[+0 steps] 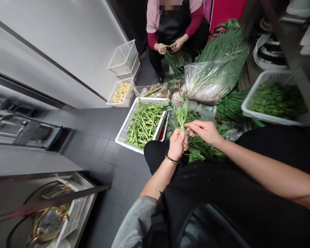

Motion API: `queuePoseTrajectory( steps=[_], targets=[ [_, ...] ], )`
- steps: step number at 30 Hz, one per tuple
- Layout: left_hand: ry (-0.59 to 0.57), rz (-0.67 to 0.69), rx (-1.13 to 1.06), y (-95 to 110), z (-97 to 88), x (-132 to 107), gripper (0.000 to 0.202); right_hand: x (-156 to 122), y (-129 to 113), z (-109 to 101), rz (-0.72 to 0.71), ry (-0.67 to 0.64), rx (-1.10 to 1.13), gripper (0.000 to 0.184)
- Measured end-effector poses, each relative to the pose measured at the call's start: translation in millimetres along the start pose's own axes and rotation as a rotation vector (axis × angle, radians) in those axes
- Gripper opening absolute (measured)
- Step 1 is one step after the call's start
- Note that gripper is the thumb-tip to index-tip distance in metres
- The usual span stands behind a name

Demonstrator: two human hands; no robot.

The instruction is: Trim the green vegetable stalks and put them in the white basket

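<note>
On the dark tiled floor, seen from the head camera, a white basket of trimmed green stems sits just ahead of the person's left knee. Behind it, against the steel cabinet front, stands a smaller basket of pale yellow pieces, with two empty baskets stacked above. A clear plastic bag of greens lies beyond the hands, and long chive bundles lie behind it. To the right is another white basket of leafy greens. A loose pile of leaves lies under the hands, at the lap's edge. Across the heap a seated co-worker's hands hold a thin stem. Nothing blocks the view of the person's hands.

The left hand, with a bracelet on its wrist, is closed in a fist around the base of a leafy stalk, which stands upright above the pile. The right hand reaches in from the right with its fingertips drawn together, pinching the stalk just above the left fist.
</note>
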State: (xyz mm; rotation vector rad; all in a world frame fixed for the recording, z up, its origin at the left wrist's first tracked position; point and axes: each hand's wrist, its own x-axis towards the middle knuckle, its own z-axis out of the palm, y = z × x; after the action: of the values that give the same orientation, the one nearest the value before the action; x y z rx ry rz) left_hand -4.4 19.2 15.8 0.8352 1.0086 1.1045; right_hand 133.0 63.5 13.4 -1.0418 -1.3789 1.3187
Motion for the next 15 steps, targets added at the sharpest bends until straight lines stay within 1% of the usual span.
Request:
queuePoseTrajectory(
  steps=[3, 5, 7, 8, 9, 10, 11, 12, 13, 15],
  targets=[
    [-0.03, -0.017, 0.043, -3.4, -0.5, -6.6, 0.036, 7.1, -7.2, -8.7, 0.035, -0.019, -0.037, 0.032],
    [-0.069, -0.063, -0.021, -4.0, 0.7, -8.4, 0.034, 10.2, -11.8, -7.3, 0.01, 0.039, -0.11, 0.03],
    [-0.097, -0.139, -0.173, -1.7, 1.1, -7.3, 0.032, 5.8, -13.1, -1.4, -0.096, 0.101, -0.228, 0.029],
    [-0.094, -0.182, -0.257, 0.4, 0.1, -5.9, 0.03, 1.0, -12.4, 1.3, -0.178, 0.087, -0.28, 0.028],
    [-0.084, -0.226, -0.329, 2.7, -2.0, -4.5, 0.029, -4.6, -11.0, 2.5, -0.268, 0.037, -0.318, 0.025],
    [-0.075, -0.266, -0.385, 5.2, -5.0, -3.3, 0.027, -9.8, -9.2, 1.6, -0.345, -0.044, -0.339, 0.023],
    [-0.076, -0.302, -0.431, 7.5, -8.7, -2.7, 0.027, -13.7, -7.4, -1.7, -0.383, -0.146, -0.346, 0.022],
    [-0.095, -0.333, -0.467, 9.3, -12.5, -2.8, 0.026, -15.5, -5.9, -7.0, -0.369, -0.262, -0.338, 0.022],
    [-0.13, -0.36, -0.49, 10.6, -16.0, -3.8, 0.027, -14.9, -5.0, -13.4, -0.301, -0.37, -0.319, 0.024],
    [-0.215, -0.402, -0.493, 11.1, -20.2, -7.4, 0.029, -7.9, -5.1, -25.1, -0.079, -0.542, -0.224, 0.038]
  ],
)
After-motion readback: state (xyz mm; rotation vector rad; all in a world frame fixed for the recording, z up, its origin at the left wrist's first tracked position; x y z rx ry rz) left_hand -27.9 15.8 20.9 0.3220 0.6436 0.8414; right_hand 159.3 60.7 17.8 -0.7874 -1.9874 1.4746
